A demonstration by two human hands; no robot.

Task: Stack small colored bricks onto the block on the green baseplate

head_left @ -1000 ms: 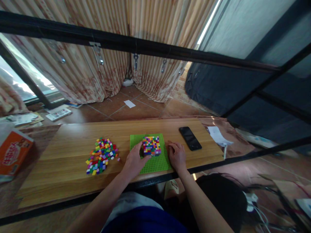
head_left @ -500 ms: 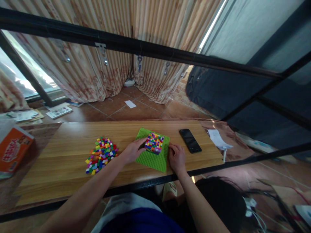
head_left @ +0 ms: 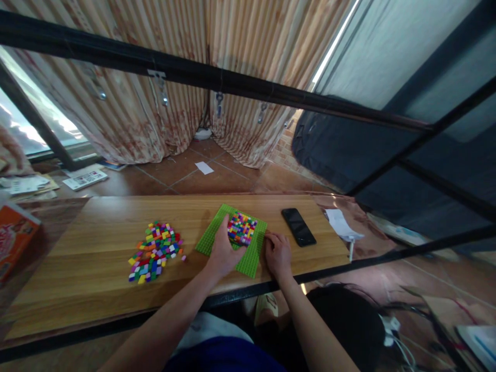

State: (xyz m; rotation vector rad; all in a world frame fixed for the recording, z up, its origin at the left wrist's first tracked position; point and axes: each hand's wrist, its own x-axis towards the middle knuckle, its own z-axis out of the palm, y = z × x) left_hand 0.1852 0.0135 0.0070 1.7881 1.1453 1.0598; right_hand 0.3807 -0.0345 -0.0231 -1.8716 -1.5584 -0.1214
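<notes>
A square block of small multicoloured building bricks (head_left: 243, 227) stands on a green studded baseplate (head_left: 253, 261) on the wooden table. My left hand (head_left: 225, 250) is around the near left corner of this block, its index finger along the left side and its thumb along the near side. The other left fingers are partly hidden. My right hand (head_left: 279, 253) rests at the right edge of the baseplate, fingers curled together and fingertips by the edge. Anything between them is too small to make out. A loose pile of bricks (head_left: 158, 248) lies left of the baseplate.
A black phone (head_left: 298, 227) lies on the wooden table (head_left: 96, 248), right of my right hand. White paper (head_left: 343, 225) is beyond the table's right end. An orange box (head_left: 17, 235) stands at the far left. A dark metal bar (head_left: 232, 80) crosses beyond the table.
My left hand has swung from the block's left side toward its near left corner. The baseplate and block have turned slightly. My right hand stays at the plate's right edge. The view has shifted a little.
</notes>
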